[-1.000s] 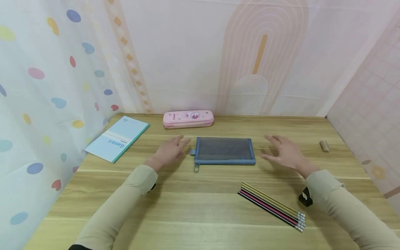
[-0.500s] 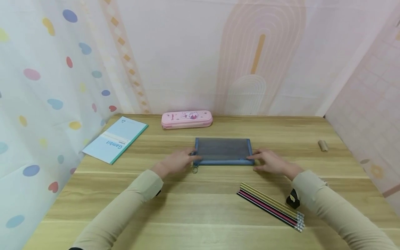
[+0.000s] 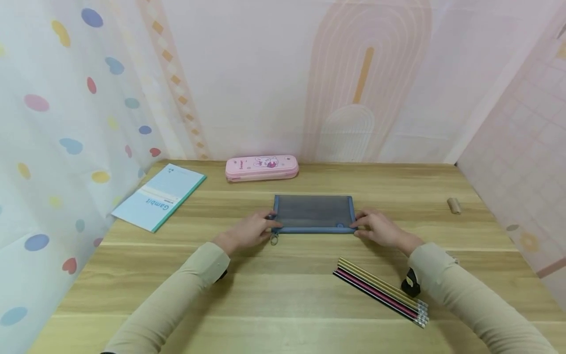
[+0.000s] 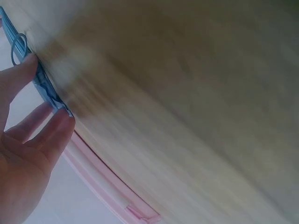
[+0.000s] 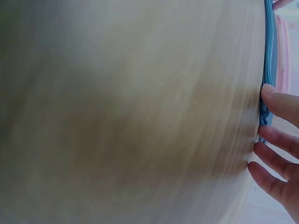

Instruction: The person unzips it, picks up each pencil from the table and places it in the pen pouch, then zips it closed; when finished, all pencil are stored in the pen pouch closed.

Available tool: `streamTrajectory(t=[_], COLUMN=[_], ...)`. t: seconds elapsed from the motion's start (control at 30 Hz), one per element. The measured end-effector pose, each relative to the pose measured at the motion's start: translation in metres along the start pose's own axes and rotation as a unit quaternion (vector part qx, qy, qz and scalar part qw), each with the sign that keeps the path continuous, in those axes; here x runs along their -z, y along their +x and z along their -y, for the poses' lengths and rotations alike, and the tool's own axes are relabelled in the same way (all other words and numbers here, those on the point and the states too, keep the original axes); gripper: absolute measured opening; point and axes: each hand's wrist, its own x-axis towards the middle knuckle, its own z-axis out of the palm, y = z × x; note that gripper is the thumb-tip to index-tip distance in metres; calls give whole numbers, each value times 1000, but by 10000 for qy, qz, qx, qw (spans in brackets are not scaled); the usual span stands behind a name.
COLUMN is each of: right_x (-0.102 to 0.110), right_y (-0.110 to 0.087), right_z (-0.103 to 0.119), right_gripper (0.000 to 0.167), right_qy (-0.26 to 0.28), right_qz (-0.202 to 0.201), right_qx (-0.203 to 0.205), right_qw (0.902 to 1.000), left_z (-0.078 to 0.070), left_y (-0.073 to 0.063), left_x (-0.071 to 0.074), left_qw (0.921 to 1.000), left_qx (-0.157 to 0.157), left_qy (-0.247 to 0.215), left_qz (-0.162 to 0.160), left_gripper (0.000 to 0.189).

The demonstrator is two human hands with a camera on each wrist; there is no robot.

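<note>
A dark mesh zip pouch [image 3: 314, 211] with blue edging lies flat on the wooden table, between both hands. My left hand [image 3: 249, 230] holds its left end, thumb on the near corner and fingers along the side. In the left wrist view the thumb sits close to the pouch's metal ring [image 4: 18, 48]. At the opposite end my right hand [image 3: 382, 230] pinches the near right corner between thumb and forefinger. The right wrist view has the other fingers spread beside the blue zip edge [image 5: 269, 51], their tips close to the tabletop.
Several striped pencils [image 3: 380, 291] lie side by side in front of the right hand. Behind the pouch is a pink pencil case [image 3: 262, 168]. A light blue notebook [image 3: 159, 196] lies at the left, a small tan cylinder [image 3: 454, 206] at the right. Patterned curtains border the table.
Both hands have come inward from either side and taken hold of the pouch's ends. In the last half second they have barely moved; the head view has shifted slightly.
</note>
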Motion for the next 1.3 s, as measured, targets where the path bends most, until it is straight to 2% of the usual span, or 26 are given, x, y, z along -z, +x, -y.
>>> streamTrajectory(t=[0.3,0.37,0.47,0.57,0.67,0.73,0.8,0.97,1.07,1.13,1.2,1.3], right_x=[4,6,12,19,27,31,33,35,35,35,34,34], right_y=[1,1,1,6,10,12,13,11,10,10,9,8], right_z=[-1,0,4,9,13,15,16,16,17,18,18,18], right_gripper=[21,22,23,25,26,27,28,30,29,29,29,29], right_qy=[-172,13,450,755,776,750,769,1047,1354,1543,1679,1840], right_qz=[-340,-454,-671,-970,-1261,-1407,-1502,-1800,-2073,-2186,-2253,-2253], right_qx=[258,103,-403,-761,-830,-892,-951,-1173,-1247,-1268,-1278,-1381], right_qw=[9989,9989,9959,9895,9855,9832,9811,9710,9608,9552,9512,9467], left_z=[-3,-4,-6,-9,-12,-14,-16,-18,-17,-17,-16,-23], left_y=[-2,-3,-3,-3,-1,1,3,8,10,10,11,10], left_x=[2,2,2,2,3,4,6,13,17,18,19,25], left_qw=[9997,9997,9994,9971,9908,9830,9717,9293,9083,9000,8958,8875], left_qx=[41,71,169,236,318,373,472,792,1014,1111,1147,1226], left_qy=[233,193,6,-338,-821,-1211,-1650,-2824,-3227,-3352,-3360,-3437], left_qz=[-71,-129,-310,-633,-1029,-1329,-1624,-2244,-2460,-2557,-2672,-2814], left_gripper=[37,38,39,37,33,31,29,25,22,21,21,22])
